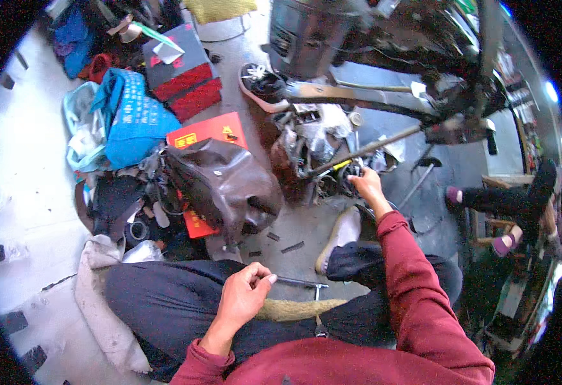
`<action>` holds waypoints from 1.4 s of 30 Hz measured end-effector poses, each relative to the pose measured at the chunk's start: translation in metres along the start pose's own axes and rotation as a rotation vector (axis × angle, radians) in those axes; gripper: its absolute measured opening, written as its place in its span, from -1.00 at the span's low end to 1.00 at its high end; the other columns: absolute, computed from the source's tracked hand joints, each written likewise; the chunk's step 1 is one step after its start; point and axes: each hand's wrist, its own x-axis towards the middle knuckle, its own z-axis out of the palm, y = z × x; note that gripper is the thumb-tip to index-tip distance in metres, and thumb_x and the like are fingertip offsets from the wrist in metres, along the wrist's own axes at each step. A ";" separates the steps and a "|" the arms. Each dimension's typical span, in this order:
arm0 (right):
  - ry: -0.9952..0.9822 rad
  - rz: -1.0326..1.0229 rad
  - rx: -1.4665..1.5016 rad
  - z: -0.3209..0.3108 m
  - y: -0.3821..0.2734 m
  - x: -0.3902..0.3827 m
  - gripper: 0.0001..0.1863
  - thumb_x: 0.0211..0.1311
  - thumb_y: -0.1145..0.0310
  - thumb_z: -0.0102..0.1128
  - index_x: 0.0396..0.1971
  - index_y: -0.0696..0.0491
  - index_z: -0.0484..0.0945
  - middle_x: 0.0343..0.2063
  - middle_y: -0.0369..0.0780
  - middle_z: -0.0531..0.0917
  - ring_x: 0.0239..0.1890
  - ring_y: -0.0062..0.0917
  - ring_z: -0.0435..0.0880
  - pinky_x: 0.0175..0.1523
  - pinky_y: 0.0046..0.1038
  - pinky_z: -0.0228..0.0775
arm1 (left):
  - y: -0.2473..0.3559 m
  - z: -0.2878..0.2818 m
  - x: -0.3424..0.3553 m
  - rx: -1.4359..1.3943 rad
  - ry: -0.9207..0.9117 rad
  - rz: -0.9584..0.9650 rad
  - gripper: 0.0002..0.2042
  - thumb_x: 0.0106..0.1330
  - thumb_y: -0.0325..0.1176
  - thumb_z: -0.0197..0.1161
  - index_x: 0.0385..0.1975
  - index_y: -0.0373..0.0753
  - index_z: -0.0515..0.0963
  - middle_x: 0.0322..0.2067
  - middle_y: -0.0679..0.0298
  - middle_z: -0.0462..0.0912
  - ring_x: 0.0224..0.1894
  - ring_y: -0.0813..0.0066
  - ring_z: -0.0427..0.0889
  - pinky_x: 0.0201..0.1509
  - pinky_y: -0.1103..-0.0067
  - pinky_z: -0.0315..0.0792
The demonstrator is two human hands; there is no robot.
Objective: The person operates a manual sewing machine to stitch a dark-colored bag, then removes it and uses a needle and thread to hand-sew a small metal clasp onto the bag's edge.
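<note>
My left hand (245, 294) is held above my lap, its thumb and fingers closed on the end of a thin dark rod (299, 282). A short metal crosspiece shows at the rod's far end. An olive fuzzy pad (300, 310) lies across my lap beneath it. My right hand (367, 185) reaches forward to a cluttered heap of small parts and plastic bags (322, 131). Its fingers are bent together over something dark beside a yellow piece (342, 165); what they hold is hidden.
A dark machine (351, 38) with metal arms stands at the far right. A brown leather bag (229, 179), a red box (213, 131), a blue cloth bag (136, 119) and a black sneaker (261, 83) lie ahead. Another person's leg (499, 202) shows at the right.
</note>
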 end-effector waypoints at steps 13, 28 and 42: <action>-0.273 -0.500 0.038 0.005 -0.126 -0.060 -0.67 0.29 0.13 0.29 -0.25 0.12 0.75 -0.27 -0.02 0.77 -0.17 -0.09 0.76 0.00 -0.16 0.58 | 0.063 -0.115 0.044 -0.002 0.349 0.216 -0.85 0.52 -0.41 0.14 -0.23 -0.33 0.60 -0.40 0.37 0.64 -0.32 0.65 0.59 -0.16 0.64 0.48; -0.066 -0.727 -0.085 0.133 -0.308 0.007 -0.73 0.08 0.22 0.47 -0.39 0.12 0.69 -0.32 -0.03 0.72 -0.18 -0.11 0.73 -0.05 -0.15 0.56 | 0.037 -0.112 0.056 0.496 0.129 0.079 -0.61 0.28 0.04 0.35 -0.31 -0.23 0.62 -0.37 0.01 0.73 -0.24 -0.07 0.73 -0.18 0.17 0.57; -0.454 -0.676 0.398 -0.031 -0.246 -0.174 -0.75 0.31 0.60 0.02 -0.12 0.12 0.65 -0.51 -0.44 0.50 -0.48 -0.77 0.40 -0.36 -0.61 0.27 | 0.013 -0.089 0.080 0.159 0.110 0.270 -0.66 0.32 -0.11 0.34 -0.46 -0.33 0.62 -0.58 0.16 0.59 -0.50 0.34 0.57 -0.35 0.34 0.43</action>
